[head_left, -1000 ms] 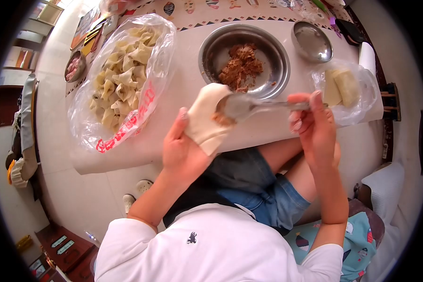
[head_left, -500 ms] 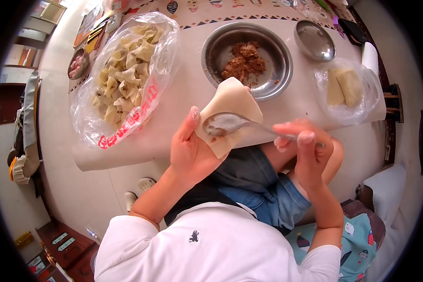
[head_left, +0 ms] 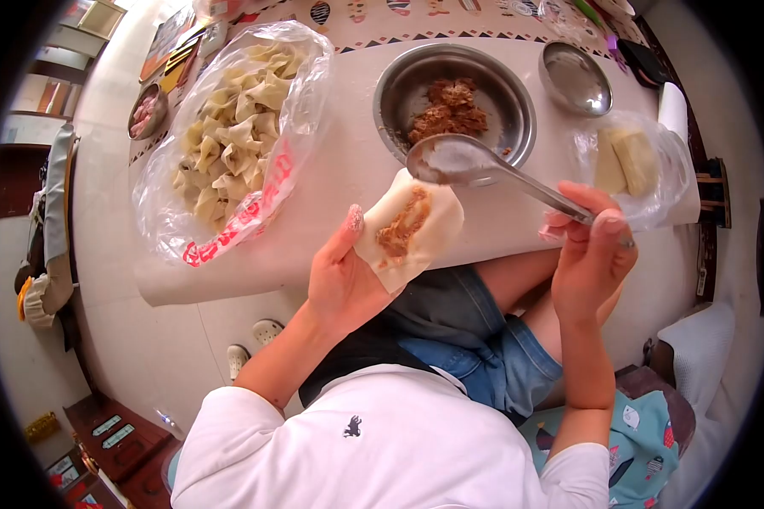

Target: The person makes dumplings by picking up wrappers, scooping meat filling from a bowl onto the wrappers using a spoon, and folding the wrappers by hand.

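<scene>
A pale wonton wrapper (head_left: 440,227) lies across the fingers of my left hand (head_left: 338,284), with my thumb along its left side. Reddish-brown meat filling (head_left: 403,229) is smeared down the wrapper's middle. My right hand (head_left: 594,259) pinches the handle of a metal spoon (head_left: 454,159). The spoon's bowl is raised just above the wrapper's far edge, over the near rim of a steel bowl (head_left: 525,140). Inside that bowl sits a clump of the same meat filling (head_left: 448,106).
To the left, a clear plastic bag (head_left: 157,216) holds many folded wontons (head_left: 233,140). A small bowl of pink meat (head_left: 147,113) stands beyond it. At right are a small metal bowl (head_left: 575,78) and a bag of stacked wrappers (head_left: 626,159). The table's near edge is by my legs.
The spoon has lifted off the wrapper and moved away toward the steel bowl, uncovering the smeared filling. My right hand has shifted right; the wrapper now lies flatter on my left hand.
</scene>
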A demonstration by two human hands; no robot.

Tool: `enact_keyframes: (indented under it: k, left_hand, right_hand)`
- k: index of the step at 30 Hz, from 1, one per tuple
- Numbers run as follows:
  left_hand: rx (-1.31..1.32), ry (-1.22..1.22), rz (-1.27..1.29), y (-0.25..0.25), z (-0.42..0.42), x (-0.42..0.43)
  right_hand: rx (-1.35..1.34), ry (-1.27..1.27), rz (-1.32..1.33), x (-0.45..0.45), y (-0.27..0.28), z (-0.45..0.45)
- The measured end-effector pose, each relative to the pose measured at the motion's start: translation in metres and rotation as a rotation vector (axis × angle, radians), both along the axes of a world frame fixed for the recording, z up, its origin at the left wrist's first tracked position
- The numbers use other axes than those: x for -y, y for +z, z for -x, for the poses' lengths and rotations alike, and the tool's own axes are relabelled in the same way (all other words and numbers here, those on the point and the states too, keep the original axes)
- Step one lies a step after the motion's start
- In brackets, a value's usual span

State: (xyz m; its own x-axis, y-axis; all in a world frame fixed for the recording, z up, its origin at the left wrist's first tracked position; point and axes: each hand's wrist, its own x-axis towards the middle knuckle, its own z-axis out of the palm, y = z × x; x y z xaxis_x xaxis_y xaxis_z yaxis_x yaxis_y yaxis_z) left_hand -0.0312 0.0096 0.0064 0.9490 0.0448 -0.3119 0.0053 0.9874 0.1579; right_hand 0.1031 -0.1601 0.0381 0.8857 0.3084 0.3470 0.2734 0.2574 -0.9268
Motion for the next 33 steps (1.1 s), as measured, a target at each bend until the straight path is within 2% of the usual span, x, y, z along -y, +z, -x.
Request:
enact_keyframes:
  k: [5, 6, 9, 12, 16, 19, 22, 25, 29, 33]
  left_hand:
    - [0.121, -0.049, 0.021, -0.005, 0.000, -0.001]
    - [0.076, -0.050, 0.027, -0.003, 0.000, 0.000]
    - [-0.001, -0.060, 0.031, 0.001, -0.002, 0.003]
    - [0.044, -0.101, 0.013, -0.001, -0.001, 0.003]
    - [0.037, -0.114, -0.052, 0.002, 0.002, 0.000]
    - [-0.051, -0.066, -0.078, 0.002, 0.002, 0.000]
    - [-0.051, 0.009, -0.095, -0.007, 0.006, -0.005]
    - [-0.088, 0.090, -0.142, -0.015, 0.014, -0.014]
    - [-0.185, 0.090, -0.205, -0.009, 0.019, -0.013]
    - [-0.222, 0.029, -0.305, -0.014, 0.019, -0.009]
  right_hand:
    - [-0.354, 0.220, 0.075, -0.001, 0.002, 0.009]
    - [-0.404, 0.248, 0.104, -0.004, 0.001, 0.011]
    - [-0.331, 0.299, 0.131, -0.008, -0.001, 0.016]
    - [0.129, 0.193, 0.218, -0.007, -0.006, 0.003]
    - [0.011, 0.037, 0.059, 0.002, -0.011, -0.003]
    - [-0.015, -0.017, 0.062, 0.010, -0.002, -0.003]
    - [0.096, -0.163, 0.281, 0.011, 0.001, -0.020]
    - [0.650, 0.081, 0.491, 0.008, -0.012, -0.051]
    - [0.707, 0.174, 0.598, 0.004, -0.015, -0.053]
    - [0.744, 0.182, 0.524, -0.005, -0.018, -0.051]
